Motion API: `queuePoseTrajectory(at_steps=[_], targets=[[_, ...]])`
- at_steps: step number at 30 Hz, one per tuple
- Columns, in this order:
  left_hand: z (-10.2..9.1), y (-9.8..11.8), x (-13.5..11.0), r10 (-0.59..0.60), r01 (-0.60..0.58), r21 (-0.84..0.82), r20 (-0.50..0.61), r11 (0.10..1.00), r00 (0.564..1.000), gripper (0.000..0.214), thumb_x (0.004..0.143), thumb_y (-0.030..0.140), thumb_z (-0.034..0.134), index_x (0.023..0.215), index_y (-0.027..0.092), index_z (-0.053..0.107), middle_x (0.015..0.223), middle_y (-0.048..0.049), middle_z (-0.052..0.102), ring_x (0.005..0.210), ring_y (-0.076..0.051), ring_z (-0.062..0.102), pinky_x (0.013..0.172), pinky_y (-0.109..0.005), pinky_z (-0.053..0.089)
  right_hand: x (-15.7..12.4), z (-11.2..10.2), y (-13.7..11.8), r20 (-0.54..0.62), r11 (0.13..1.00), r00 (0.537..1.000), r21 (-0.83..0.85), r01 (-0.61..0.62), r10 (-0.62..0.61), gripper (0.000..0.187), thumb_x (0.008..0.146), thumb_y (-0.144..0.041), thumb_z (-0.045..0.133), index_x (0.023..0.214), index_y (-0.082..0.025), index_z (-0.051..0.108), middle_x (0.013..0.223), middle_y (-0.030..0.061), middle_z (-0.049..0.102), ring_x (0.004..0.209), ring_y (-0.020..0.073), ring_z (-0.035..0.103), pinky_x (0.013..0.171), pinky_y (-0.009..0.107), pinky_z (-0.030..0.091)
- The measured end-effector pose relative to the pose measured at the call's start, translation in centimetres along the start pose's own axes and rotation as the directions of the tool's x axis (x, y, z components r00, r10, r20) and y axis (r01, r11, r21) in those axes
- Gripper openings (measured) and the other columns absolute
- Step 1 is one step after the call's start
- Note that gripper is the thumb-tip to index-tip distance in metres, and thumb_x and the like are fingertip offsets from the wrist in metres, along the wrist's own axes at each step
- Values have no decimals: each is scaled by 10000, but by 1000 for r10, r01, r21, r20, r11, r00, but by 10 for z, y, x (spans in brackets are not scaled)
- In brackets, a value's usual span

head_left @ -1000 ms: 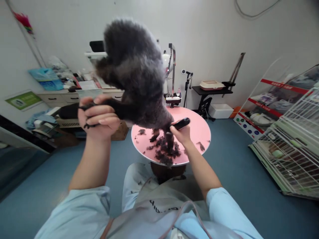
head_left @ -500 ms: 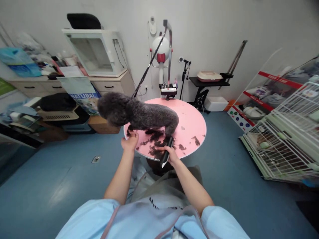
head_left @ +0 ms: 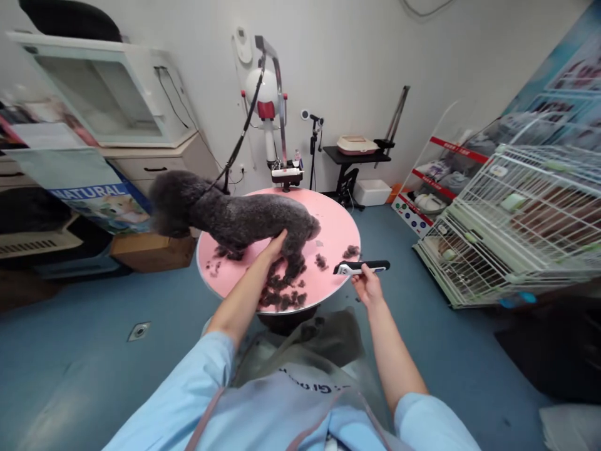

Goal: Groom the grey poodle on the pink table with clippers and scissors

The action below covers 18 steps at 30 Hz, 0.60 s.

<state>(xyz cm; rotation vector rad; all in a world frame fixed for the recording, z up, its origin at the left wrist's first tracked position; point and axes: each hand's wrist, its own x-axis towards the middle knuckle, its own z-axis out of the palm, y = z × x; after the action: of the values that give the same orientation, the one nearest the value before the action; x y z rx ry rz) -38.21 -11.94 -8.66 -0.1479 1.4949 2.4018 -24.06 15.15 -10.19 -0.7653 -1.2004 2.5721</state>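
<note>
A dark grey curly dog point(head_left: 225, 213) stands on the round pink table point(head_left: 335, 219), head to the left, with a black leash running up to the metal arm point(head_left: 275, 88). My left hand point(head_left: 275, 247) reaches under the dog's belly by its hind legs, fingers partly hidden in the fur. Off the table's right edge, my right hand point(head_left: 366, 285) is closed on a black hair clipper point(head_left: 361, 267) held level, away from the dog. Clumps of cut fur point(head_left: 282, 291) lie on the near part of the table.
A white cabinet with drawers point(head_left: 154, 163) and a cardboard box point(head_left: 150, 250) stand at the left. White wire cages point(head_left: 511, 225) fill the right side. A black side table with a tray point(head_left: 359, 150) stands at the back wall. Blue floor surrounds the table.
The dog came down from being lifted and now stands on the table. My left hand moved from its front paws to its belly. The clipper swung out to the right, off the table.
</note>
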Motion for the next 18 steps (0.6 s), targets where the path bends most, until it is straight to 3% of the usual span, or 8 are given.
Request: queuePoseTrajectory(at_steps=[2, 4, 7, 10, 13, 16, 18], targets=[[2, 0, -10, -16, 16, -10, -17, 1000, 1000, 367, 900, 402, 574, 1090, 98, 651, 1038, -153, 713, 1039, -245, 654, 966, -388, 496, -8, 19, 0, 99, 995, 992, -53, 80, -75, 414, 562, -390, 842, 785, -167, 574, 570, -43, 634, 401, 55, 493, 401, 178, 463], [4, 2, -20, -11, 10, -13, -33, 1000, 999, 379, 886, 433, 594, 1065, 106, 659, 1021, -145, 721, 1037, -246, 660, 953, -364, 504, -12, 49, -10, 220, 957, 948, -130, 261, -229, 453, 571, -442, 829, 850, -165, 604, 694, -6, 699, 424, 61, 513, 411, 196, 474], [5, 10, -27, -6, 6, 18, -37, 1000, 999, 364, 882, 443, 600, 1028, 116, 664, 974, -133, 731, 1026, -244, 668, 922, -346, 516, -19, 104, -34, 329, 778, 815, -272, 566, -478, 373, 661, -462, 766, 820, -153, 629, 726, 25, 705, 496, 107, 581, 469, 240, 504], [3, 17, -27, -1, 1, 77, -4, 997, 1000, 353, 861, 417, 626, 1031, 108, 650, 934, -126, 733, 975, -240, 678, 870, -345, 528, -31, 148, -44, 431, 555, 688, -406, 726, -584, 317, 673, -426, 761, 788, -170, 613, 726, 28, 695, 624, 160, 644, 584, 283, 544], [0, 20, -28, 35, -38, 82, 36, 996, 999, 412, 762, 379, 727, 1059, 109, 635, 912, -109, 733, 915, -238, 681, 817, -333, 530, -50, 160, -29, 534, 382, 652, -536, 753, -538, 309, 699, -441, 745, 825, -184, 629, 772, 46, 714, 731, 213, 683, 685, 343, 563], [-1, 22, -32, 93, -96, 30, 75, 995, 993, 480, 684, 386, 785, 1056, 123, 635, 926, -96, 731, 888, -225, 674, 787, -313, 523, -71, 148, 2, 651, 277, 630, -569, 774, -425, 327, 748, -469, 702, 913, -192, 643, 831, 64, 731, 772, 238, 701, 713, 369, 565], [0, 23, -35, 124, -125, 5, 69, 992, 990, 474, 646, 389, 813, 1000, 125, 643, 893, -84, 727, 864, -209, 668, 774, -297, 517, -83, 140, 17, 737, 176, 582, -558, 811, -345, 345, 746, -462, 706, 956, -199, 634, 857, 70, 732, 786, 244, 705, 722, 374, 565]])
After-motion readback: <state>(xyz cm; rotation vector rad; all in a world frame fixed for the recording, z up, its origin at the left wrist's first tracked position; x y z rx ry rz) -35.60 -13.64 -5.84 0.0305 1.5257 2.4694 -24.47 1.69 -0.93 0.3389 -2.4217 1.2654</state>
